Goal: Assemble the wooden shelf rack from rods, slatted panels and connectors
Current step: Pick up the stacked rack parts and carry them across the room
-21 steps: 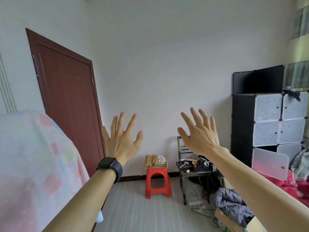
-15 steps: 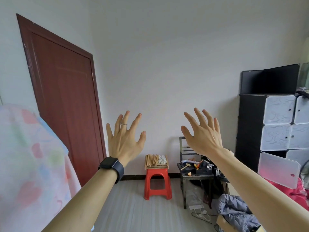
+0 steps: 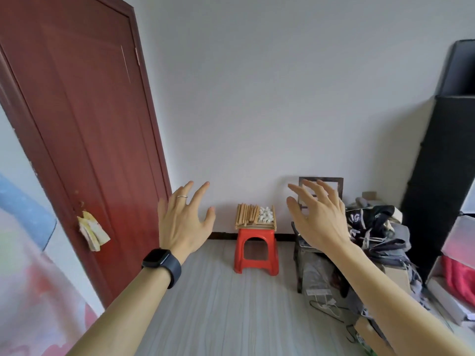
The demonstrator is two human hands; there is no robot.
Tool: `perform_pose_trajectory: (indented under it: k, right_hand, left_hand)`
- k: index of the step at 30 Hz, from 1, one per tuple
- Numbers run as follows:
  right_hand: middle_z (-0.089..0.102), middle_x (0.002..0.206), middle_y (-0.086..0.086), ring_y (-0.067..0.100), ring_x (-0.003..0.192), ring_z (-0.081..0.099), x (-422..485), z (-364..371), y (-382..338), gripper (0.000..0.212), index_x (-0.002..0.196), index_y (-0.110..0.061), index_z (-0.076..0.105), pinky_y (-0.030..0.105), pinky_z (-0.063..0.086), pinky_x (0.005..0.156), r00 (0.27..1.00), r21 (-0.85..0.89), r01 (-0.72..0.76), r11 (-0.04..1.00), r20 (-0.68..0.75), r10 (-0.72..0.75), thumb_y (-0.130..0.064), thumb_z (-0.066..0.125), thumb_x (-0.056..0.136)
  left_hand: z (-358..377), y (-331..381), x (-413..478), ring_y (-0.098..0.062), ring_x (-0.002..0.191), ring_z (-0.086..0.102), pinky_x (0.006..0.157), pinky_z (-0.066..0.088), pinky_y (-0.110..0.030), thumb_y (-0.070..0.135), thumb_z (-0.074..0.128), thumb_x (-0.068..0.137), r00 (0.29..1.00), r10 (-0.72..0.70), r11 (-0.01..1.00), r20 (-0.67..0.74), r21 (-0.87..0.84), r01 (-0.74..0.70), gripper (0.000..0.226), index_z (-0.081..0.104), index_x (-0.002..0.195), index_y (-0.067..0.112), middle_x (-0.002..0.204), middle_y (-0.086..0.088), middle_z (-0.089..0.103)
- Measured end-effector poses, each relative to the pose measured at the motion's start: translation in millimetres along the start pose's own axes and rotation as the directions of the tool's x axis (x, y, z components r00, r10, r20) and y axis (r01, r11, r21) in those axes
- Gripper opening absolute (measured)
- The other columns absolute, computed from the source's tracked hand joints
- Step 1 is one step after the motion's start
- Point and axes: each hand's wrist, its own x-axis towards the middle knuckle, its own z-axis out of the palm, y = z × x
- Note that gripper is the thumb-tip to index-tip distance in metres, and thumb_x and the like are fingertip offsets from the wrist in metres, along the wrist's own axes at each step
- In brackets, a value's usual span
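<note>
0 contact — rods (image 3: 247, 214) between left hand (image 3: 183, 222), right hand (image 3: 318, 219) fingers (image 3: 299, 191).

Soft even daylight; edges warped; slight motion blur.

Left hand: the left hand (image 3: 183, 222) sits lower than 0.5 s ago, now level with the rods (image 3: 248, 214) on the red stool (image 3: 257, 250) instead of above them; fingers lean further forward.
Right hand: the right hand (image 3: 318, 217) has also dropped; its fingers, straight before, now bend forward, and it covers part of the chair back (image 3: 321, 179).
Viewpoint: it has shifted, so the stool with rods and white connectors (image 3: 266, 215) appears higher up.
Door: the door (image 3: 84, 124) fills more of the left; a pale bundle (image 3: 91, 231) hanging on it has come into sight.
Cabinet: the cabinet (image 3: 437, 176) has slid to the right edge; only its black side shows.
</note>
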Motion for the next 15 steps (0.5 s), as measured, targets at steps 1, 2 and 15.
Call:
perform_pose_trajectory:
  k: [1, 2, 15]
  right_hand:
    - [0.044, 0.156, -0.008, 0.019, 0.151, 0.019, 6.5, 19.0, 5.3, 0.045, 0.142, -0.047, 0.052, 0.049, 0.024, 0.118, 1.0, 0.014, -0.008, 1.0, 0.015, 0.008, -0.057, 0.039, 0.1]
    - [0.046, 0.154, -0.007, 0.02, 0.15, 0.02, 13.2, 38.5, 10.6, 0.044, 0.141, -0.046, 0.053, 0.05, 0.025, 0.118, 0.999, 0.023, -0.015, 1.0, 0.029, 0.015, -0.056, 0.04, 0.1]
    - [0.055, 0.145, -0.013, 0.023, 0.142, 0.031, 115.2, 252.7, 89.0, 0.045, 0.143, -0.038, 0.055, 0.048, 0.031, 0.113, 0.919, -0.028, -0.256, 0.966, 0.302, 0.252, -0.05, 0.049, 0.1]
  left_hand:
    - [18.4, -9.3, 5.9, -0.02, 0.143, 0.033, 0.116, 0.019, -0.049, 0.046, 0.053, 0.095, 1.0, -0.004, 1.0, 0.013, -0.003, 0.004, 0.057, 0.039, 0.15, 0.04, 0.156, 0.001, 0.038]
    - [37.3, -18.6, 12.8, -0.019, 0.142, 0.035, 0.116, 0.021, -0.048, 0.046, 0.053, 0.095, 1.0, -0.01, 1.0, 0.028, -0.009, 0.011, 0.057, 0.04, 0.15, 0.04, 0.155, 0.001, 0.039]
    - [270.1, -84.8, 123.9, -0.022, 0.118, 0.06, 0.101, 0.044, -0.041, 0.035, 0.059, 0.094, 0.921, 0.085, 0.988, 0.38, -0.154, -0.028, 0.046, 0.058, 0.139, 0.027, 0.132, 0.0, 0.063]
